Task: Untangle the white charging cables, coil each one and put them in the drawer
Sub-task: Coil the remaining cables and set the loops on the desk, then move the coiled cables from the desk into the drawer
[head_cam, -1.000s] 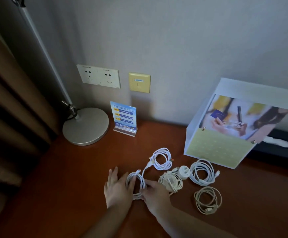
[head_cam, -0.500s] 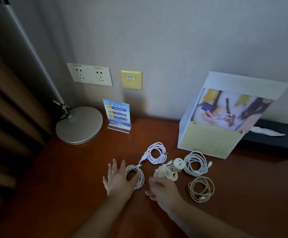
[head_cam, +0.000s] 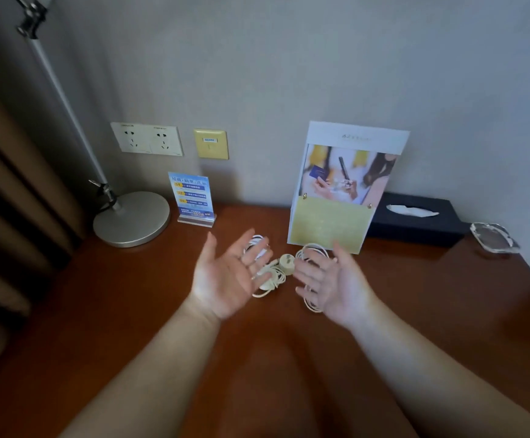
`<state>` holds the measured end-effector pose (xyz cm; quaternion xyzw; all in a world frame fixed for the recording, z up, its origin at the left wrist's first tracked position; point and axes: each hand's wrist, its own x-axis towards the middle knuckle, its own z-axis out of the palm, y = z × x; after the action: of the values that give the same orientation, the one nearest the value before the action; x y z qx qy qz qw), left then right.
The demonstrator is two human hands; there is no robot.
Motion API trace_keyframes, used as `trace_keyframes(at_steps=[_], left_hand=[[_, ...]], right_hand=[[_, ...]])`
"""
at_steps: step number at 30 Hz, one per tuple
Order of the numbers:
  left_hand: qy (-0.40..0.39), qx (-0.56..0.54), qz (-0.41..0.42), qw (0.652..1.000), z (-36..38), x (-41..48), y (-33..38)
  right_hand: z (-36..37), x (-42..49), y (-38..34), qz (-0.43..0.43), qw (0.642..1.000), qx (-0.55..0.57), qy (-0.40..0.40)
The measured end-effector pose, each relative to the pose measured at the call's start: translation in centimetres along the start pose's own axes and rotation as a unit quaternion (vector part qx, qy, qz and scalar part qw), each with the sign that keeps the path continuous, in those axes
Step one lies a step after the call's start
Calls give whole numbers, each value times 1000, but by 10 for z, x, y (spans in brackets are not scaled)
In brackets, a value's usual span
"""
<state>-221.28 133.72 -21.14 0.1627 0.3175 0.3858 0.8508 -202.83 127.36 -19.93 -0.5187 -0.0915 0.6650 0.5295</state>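
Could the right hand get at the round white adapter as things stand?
Probably yes. The right hand is open, palm up and empty. The round white adapter lies uncovered on the desk, close to its fingertips in this view, with nothing between them.

The left hand (head_cam: pixel 225 275) and the right hand (head_cam: pixel 336 287) are raised palm-up over the wooden desk (head_cam: pixel 99 311), apart from each other, fingers spread and holding nothing. In the gap between them lie a round white charger plug (head_cam: pixel 286 260) and a coiled white cable (head_cam: pixel 273 279); a second coil (head_cam: pixel 255 245) shows past the left fingertips, a third coil (head_cam: pixel 309 249) past the right ones, and a fourth coil (head_cam: pixel 309 306) under the right fingers. Beyond the left hand stand a blue sign holder (head_cam: pixel 192 197) and a lamp base (head_cam: pixel 131 218); beyond the right, a brochure stand (head_cam: pixel 342 184), a black tissue box (head_cam: pixel 415 222) and a glass ashtray (head_cam: pixel 494 237).
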Motion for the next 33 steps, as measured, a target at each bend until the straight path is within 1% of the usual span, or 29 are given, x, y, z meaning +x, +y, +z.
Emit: trace_keyframes(at_steps=[2, 3, 7, 8, 10, 12, 13, 15, 16, 17, 19, 22, 24, 29, 33], left_hand=[[-12, -2, 18, 1000, 7, -14, 2], [-1, 4, 24, 1000, 8, -22, -3], [64, -3, 24, 998, 1, -52, -46], [75, -14, 36, 996, 1, -61, -59], [81, -32, 60, 994, 0, -79, -76], [97, -39, 91, 990, 0, -105, -100], [120, -31, 103, 987, -2, -118, -113], [199, -5, 115, 973, -13, -145, -137], [241, 0, 120, 963, -21, -160, -146], [270, -11, 128, 954, -30, -177, -155], [292, -72, 152, 942, -47, -211, -168], [291, -173, 207, 918, -73, -258, -185], [293, -216, 226, 903, -86, -276, -195], [314, -261, 225, 885, -113, -301, -216], [318, -247, 189, 896, -134, -320, -232]], right_hand=[[-12, -14, -12, -6, 998, 57, -26], [-21, -20, -14, -2, 997, 71, -28], [-59, -44, 2, 29, 998, 55, 13], [-67, -51, 6, 30, 998, 52, 6], [-73, -66, 12, 29, 999, 28, -34], [-77, -84, 21, 38, 994, -53, -87], [-79, -92, 29, 44, 987, -117, -103], [-80, -107, 55, 44, 957, -266, -107], [-81, -114, 70, 44, 942, -315, -105], [-82, -120, 86, 52, 935, -335, -105], [-83, -130, 116, 93, 934, -324, -115], [-73, -142, 154, 152, 935, -283, -148], [-64, -148, 175, 179, 933, -265, -166], [-52, -158, 224, 234, 930, -217, -180], [-47, -168, 263, 233, 934, -222, -155]])
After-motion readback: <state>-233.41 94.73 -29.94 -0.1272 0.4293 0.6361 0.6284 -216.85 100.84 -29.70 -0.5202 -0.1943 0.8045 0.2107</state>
